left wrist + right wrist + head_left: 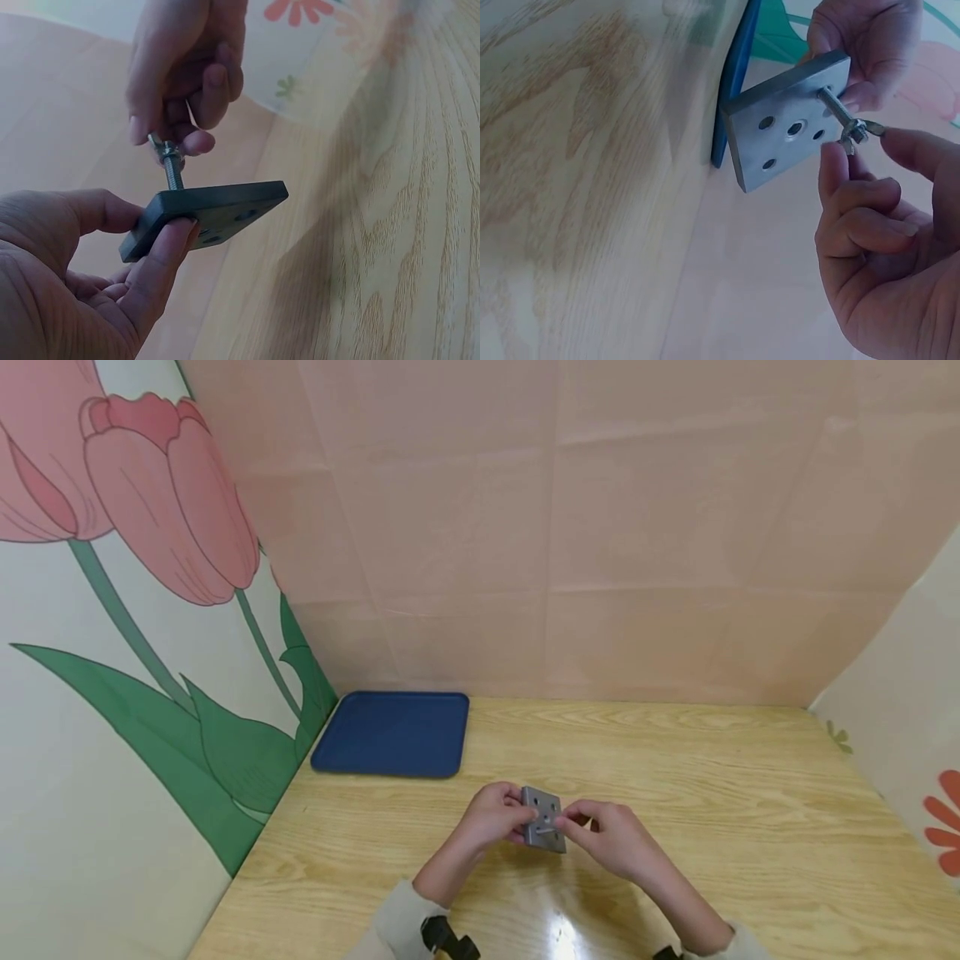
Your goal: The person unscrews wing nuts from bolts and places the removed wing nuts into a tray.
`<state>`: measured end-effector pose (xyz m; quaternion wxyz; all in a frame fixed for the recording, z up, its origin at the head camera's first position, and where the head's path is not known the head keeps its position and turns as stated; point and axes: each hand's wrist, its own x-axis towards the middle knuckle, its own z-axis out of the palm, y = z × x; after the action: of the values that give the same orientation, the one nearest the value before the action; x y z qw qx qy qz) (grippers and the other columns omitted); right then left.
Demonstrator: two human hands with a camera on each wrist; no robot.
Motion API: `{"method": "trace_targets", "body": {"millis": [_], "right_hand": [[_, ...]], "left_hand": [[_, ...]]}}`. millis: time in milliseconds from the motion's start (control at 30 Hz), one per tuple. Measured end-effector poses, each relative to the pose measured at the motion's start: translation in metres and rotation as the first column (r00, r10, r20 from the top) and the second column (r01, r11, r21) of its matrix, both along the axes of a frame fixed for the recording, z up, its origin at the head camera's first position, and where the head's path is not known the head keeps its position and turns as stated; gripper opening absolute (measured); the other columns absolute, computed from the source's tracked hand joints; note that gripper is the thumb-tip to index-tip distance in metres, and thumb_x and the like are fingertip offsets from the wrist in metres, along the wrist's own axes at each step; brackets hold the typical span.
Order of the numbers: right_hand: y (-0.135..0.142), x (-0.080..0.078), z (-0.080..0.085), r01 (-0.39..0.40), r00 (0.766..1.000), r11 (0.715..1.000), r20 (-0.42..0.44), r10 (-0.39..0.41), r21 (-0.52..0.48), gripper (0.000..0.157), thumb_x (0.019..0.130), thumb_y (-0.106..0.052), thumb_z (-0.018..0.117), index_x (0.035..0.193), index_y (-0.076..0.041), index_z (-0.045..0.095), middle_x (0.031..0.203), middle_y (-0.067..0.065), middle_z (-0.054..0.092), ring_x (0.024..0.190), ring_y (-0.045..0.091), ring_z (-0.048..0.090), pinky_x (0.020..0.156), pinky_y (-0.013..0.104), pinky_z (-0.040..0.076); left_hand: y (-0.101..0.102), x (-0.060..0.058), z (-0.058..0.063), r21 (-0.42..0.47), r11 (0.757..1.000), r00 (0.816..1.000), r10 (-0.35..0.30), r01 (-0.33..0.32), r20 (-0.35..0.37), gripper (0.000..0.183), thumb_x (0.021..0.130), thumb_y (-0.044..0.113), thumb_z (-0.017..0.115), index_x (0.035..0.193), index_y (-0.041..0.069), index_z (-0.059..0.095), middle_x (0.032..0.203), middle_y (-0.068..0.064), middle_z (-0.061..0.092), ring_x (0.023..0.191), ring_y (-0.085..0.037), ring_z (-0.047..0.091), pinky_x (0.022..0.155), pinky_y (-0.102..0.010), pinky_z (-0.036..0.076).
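Note:
A square grey metal plate [786, 109] with several round holes is held tilted above the table by my left hand [491, 814], thumb on one face and fingers behind. From a hole near one corner a threaded bolt [837, 108] sticks out. On the bolt's outer end sits a silver wing nut [859, 130], spaced away from the plate with bare thread between them. My right hand [611, 839] pinches the wing nut by its wings between thumb and index finger, the other fingers curled. In the left wrist view, the plate [217, 196] appears nearly edge-on.
A blue tray [393, 735] lies at the back left of the wood-grain table [712, 793]. Behind the table rises a pinkish covering [555, 527]. A tulip-printed panel [150, 710] stands at left, and a white flowered panel [900, 693] at right.

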<state>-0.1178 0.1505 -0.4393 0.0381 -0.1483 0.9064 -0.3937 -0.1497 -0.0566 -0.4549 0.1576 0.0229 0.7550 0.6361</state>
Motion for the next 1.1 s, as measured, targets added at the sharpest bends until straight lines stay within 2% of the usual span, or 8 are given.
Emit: {"method": "trace_targets", "body": {"millis": [200,333,467,633,833,1000,1100], "right_hand": [[0.0024,0.0003,-0.0001,-0.077,0.997,0.997,0.007,0.077,-0.014,0.021,0.096,-0.032,0.07,0.105,-0.014,0.074,0.087,-0.007,0.066,0.058,0.006,0.046,0.048,0.022,0.039],[0.0031,0.0004,-0.0004,-0.103,0.995,0.994,0.005,0.103,-0.028,0.016,0.094,-0.026,0.072,0.105,-0.015,0.072,0.086,-0.007,0.065,0.054,0.004,0.044,0.045,0.021,0.038],[0.0024,0.0008,-0.0002,-0.11,0.994,0.993,-0.021,0.11,-0.03,0.012,0.093,-0.017,0.073,0.104,-0.016,0.071,0.086,-0.006,0.065,0.053,0.003,0.044,0.045,0.02,0.038],[0.0009,0.0018,-0.0016,-0.108,0.993,0.994,-0.051,0.106,-0.034,0.017,0.09,-0.006,0.072,0.103,-0.018,0.071,0.089,-0.003,0.067,0.052,0.002,0.044,0.044,0.02,0.039],[-0.0002,0.0028,-0.0041,-0.104,0.992,0.994,-0.08,0.101,-0.042,0.022,0.088,0.0,0.072,0.101,-0.017,0.071,0.092,0.0,0.068,0.053,0.002,0.044,0.044,0.02,0.04],[0.0001,0.004,-0.0032,-0.112,0.989,0.992,-0.104,0.105,-0.063,0.019,0.089,-0.002,0.073,0.101,-0.016,0.072,0.092,0.001,0.068,0.054,0.002,0.044,0.044,0.02,0.039],[-0.0006,0.0049,-0.002,-0.1,0.99,0.992,-0.104,0.092,-0.074,0.011,0.093,-0.011,0.072,0.102,-0.017,0.072,0.092,-0.001,0.068,0.054,0.002,0.044,0.045,0.021,0.04]], "left_hand": [[-0.0005,0.0002,-0.0014,-0.005,1.0,1.0,0.005,-0.005,0.001,0.021,0.086,0.002,0.072,0.105,-0.004,0.065,0.083,-0.01,0.066,0.066,-0.02,0.068,0.057,-0.035,0.061],[-0.0006,0.0007,-0.0014,-0.005,1.0,1.0,-0.001,0.001,-0.004,0.02,0.086,0.003,0.073,0.103,-0.004,0.065,0.081,-0.009,0.065,0.064,-0.019,0.067,0.058,-0.036,0.061],[-0.0003,0.0012,-0.0005,-0.001,1.0,1.0,-0.009,0.009,-0.01,0.02,0.086,0.003,0.073,0.103,-0.004,0.065,0.08,-0.009,0.065,0.063,-0.018,0.067,0.059,-0.039,0.062],[0.0001,0.002,-0.0002,-0.001,1.0,1.0,-0.014,0.014,-0.01,0.02,0.087,0.003,0.073,0.104,-0.004,0.065,0.081,-0.009,0.064,0.064,-0.019,0.067,0.057,-0.036,0.062],[0.0007,0.0023,-0.0008,0.012,1.0,1.0,-0.009,0.009,-0.011,0.019,0.086,0.002,0.072,0.102,-0.004,0.064,0.081,-0.008,0.064,0.063,-0.018,0.066,0.059,-0.039,0.062],[0.0008,0.0022,-0.0009,0.015,1.0,1.0,-0.008,0.008,-0.007,0.019,0.086,0.002,0.072,0.102,-0.004,0.064,0.08,-0.008,0.064,0.064,-0.018,0.067,0.058,-0.037,0.062],[0.0011,0.0021,-0.0015,0.008,1.0,1.0,-0.007,0.007,-0.011,0.02,0.086,0.002,0.072,0.104,-0.004,0.064,0.082,-0.009,0.065,0.065,-0.019,0.068,0.057,-0.036,0.062]]}}
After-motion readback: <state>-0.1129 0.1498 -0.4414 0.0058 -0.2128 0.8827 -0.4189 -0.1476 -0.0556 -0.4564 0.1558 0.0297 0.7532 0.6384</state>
